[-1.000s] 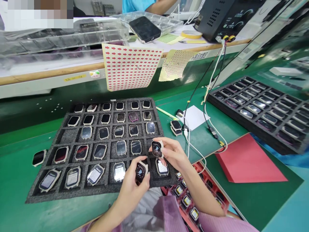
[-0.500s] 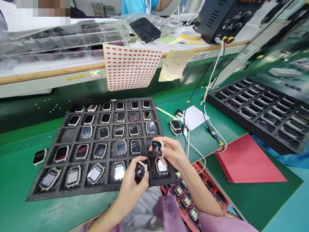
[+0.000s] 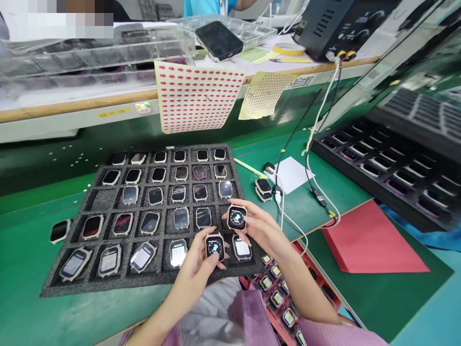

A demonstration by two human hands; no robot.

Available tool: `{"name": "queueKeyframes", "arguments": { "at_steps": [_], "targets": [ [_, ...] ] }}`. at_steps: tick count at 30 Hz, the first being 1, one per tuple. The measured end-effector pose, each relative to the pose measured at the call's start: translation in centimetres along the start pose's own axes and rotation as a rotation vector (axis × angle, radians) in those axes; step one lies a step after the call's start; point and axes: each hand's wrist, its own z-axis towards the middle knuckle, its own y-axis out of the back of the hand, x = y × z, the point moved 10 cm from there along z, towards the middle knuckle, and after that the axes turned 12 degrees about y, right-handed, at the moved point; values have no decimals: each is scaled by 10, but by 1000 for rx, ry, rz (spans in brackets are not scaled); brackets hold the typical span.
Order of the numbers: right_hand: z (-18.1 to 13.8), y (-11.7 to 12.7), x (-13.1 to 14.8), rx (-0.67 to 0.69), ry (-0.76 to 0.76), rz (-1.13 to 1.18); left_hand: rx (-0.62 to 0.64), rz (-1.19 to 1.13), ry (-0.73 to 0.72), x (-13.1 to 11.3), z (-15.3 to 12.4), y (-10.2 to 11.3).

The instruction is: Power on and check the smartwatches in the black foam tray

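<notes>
My left hand (image 3: 201,262) is closed around a smartwatch body (image 3: 215,247) with a lit screen, its thumb on the lower part of the glass. In my right hand (image 3: 264,228) is a second smartwatch body (image 3: 236,217), also lit, gripped by its sides. Both watches are strapless, with pale frames, and are held above the right front of a dark foam tray (image 3: 124,283). Rows of similar watches sit in the tray's compartments. One with a bright white screen (image 3: 242,247) lies in the compartment below my right hand.
Two stacked watches (image 3: 263,189) lie near white paper (image 3: 293,175) and hanging cables (image 3: 319,194). A loose watch (image 3: 60,231) lies left of the tray. Right are another filled tray (image 3: 363,178) and a red sheet (image 3: 374,242). A red tray (image 3: 277,298) of watches sits below. A person in blue (image 3: 205,7) is opposite.
Both held watches have turned to face me more, and their screens look brighter. At the far right, a dark tray now appears above the filled one.
</notes>
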Motion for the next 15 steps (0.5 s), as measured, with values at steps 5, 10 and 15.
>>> {"name": "queueKeyframes", "arguments": {
  "at_steps": [5, 10, 15],
  "targets": [
    [-6, 3, 1, -54, 11, -112, 18, -15, 28, 2, -1, -1],
    [-7, 4, 2, -60, 33, -169, 21, -17, 29, 1, -1, -1],
    [-7, 6, 3, -54, 53, -207, 20, -3, 37, 1, 0, 0]
  ]
}}
